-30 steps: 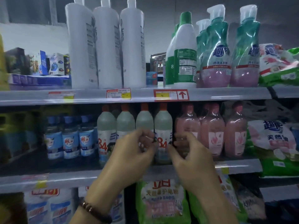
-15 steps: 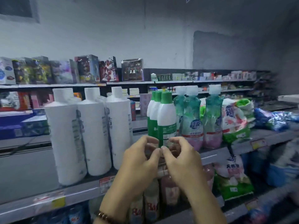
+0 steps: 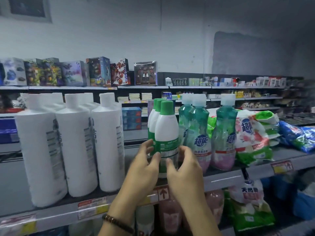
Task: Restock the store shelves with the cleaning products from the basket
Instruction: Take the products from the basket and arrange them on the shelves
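Now one shelf (image 3: 225,178) higher, left hand (image 3: 144,169) and right hand (image 3: 185,172) cup the green-capped bottle (image 3: 167,132) at twelve o'clock, fingers curled round it (straightening stock, it seems).

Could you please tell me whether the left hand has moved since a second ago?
Yes: the left hand rose from below the arrow price tag to the green-capped bottle above it.

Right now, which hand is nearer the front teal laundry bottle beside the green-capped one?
Right. The right hand grips the green-capped bottle on its right side, just beside the teal laundry bottle; the left hand grips its left side, with that bottle between.
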`<state>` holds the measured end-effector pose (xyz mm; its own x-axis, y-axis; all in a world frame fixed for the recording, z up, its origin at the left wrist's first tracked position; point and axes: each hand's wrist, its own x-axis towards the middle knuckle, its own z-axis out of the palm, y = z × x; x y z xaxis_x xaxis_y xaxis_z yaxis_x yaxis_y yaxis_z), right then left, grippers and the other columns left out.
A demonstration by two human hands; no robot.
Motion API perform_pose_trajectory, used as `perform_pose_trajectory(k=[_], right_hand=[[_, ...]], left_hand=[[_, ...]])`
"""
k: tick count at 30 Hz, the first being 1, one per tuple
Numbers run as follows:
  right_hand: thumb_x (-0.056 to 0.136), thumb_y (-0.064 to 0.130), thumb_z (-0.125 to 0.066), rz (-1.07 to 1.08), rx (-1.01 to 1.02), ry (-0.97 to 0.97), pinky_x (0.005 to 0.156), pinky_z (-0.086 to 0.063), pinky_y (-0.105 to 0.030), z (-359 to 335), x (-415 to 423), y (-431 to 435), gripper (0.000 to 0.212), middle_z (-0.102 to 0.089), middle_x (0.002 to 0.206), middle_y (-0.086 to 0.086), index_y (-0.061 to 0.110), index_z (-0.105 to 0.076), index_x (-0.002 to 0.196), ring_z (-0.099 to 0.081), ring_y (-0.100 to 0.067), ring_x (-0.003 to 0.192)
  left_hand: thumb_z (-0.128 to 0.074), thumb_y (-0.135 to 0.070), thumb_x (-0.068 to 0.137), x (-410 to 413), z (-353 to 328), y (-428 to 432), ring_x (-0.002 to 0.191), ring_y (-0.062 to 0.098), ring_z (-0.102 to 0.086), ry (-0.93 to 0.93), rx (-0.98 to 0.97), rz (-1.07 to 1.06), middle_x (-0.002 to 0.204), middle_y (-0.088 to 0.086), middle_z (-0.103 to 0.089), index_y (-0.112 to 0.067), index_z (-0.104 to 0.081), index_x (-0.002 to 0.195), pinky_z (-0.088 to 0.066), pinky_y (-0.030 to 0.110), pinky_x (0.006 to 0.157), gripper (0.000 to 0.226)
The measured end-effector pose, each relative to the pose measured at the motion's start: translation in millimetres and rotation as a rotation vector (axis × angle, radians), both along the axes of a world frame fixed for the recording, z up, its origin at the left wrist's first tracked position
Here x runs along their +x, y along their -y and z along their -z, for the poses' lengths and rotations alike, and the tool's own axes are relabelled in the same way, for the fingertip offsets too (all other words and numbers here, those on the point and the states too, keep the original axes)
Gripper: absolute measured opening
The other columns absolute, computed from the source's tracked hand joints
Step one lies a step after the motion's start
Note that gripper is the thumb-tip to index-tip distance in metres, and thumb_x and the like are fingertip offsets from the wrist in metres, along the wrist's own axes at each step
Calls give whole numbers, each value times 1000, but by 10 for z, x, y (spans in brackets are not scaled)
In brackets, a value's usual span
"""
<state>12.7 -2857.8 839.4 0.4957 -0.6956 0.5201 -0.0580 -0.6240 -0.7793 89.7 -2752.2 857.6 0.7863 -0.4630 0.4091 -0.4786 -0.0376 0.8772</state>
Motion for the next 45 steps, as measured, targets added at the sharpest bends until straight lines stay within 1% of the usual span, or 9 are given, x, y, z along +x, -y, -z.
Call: perform_pose_trajectory(k=[7,11,15,21,28,35,39,42,45], right_hand=[[89,33,-75,-78,-1,3,108,-51,-40,137,176,59,76,-58,145,-5,21,-43,158,-56,-27,135],[84,52,-72,-67,25,47,98,-56,-41,135,182,-17,72,-64,130,-1,26,-49,147,-63,-24,122],[84,41,-83,-54,45,21,87,-58,-37,117,177,33,58,-69,113,2,27,-57,133,-69,-24,108],[79,47,-89,59,-30,-62,86,-60,-40,96,229,46,68,-67,114,-1,24,-57,135,-69,-27,106],[88,21,-88,-203,132,24,79,-59,-15,82,198,227,45,-72,104,18,32,-57,119,-73,-3,99],[95,9,-81,-447,146,-32,100,-62,-28,14,163,438,49,-74,122,17,36,-62,131,-70,6,110],[95,15,-82,-241,5,-53,80,-52,-3,-3,100,406,47,-71,113,24,36,-63,133,-66,11,99],[93,18,-83,-9,-114,-25,92,-59,-21,35,80,345,44,-76,115,13,27,-70,133,-71,-6,105],[93,18,-82,101,-180,-19,94,-61,-29,70,55,301,43,-78,113,11,28,-73,133,-71,-12,103]], left_hand=[[-56,-37,112,9,95,268,94,-17,-71,-156,-121,-15,129,-21,-71,-43,-57,139,-53,21,86,28],[-50,-26,115,-28,88,224,93,-1,-78,-170,-166,-30,110,-10,-81,-36,-63,126,-63,29,87,19],[-51,-5,111,-13,150,186,92,11,-81,-138,-146,-39,105,-2,-83,-31,-66,118,-67,41,90,31],[-51,2,109,75,192,152,91,14,-81,-121,-95,-26,102,-5,-83,-35,-66,120,-67,45,90,42],[-63,-12,107,217,228,162,95,-9,-70,-33,-13,-53,120,-11,-71,-36,-62,127,-57,10,73,31],[-64,-26,109,284,258,169,96,-16,-68,-98,51,35,115,-32,-65,-48,-43,144,-51,10,76,47],[-76,-32,100,317,280,192,96,-16,-70,-29,76,-17,115,-24,-70,-45,-53,128,-56,8,78,39],[-82,-46,92,318,324,275,106,0,-70,14,118,-86,125,-14,-70,-42,-58,125,-63,33,94,41],[-83,-58,82,257,313,331,100,3,-72,37,133,-144,117,-15,-70,-44,-57,117,-64,39,89,46]])
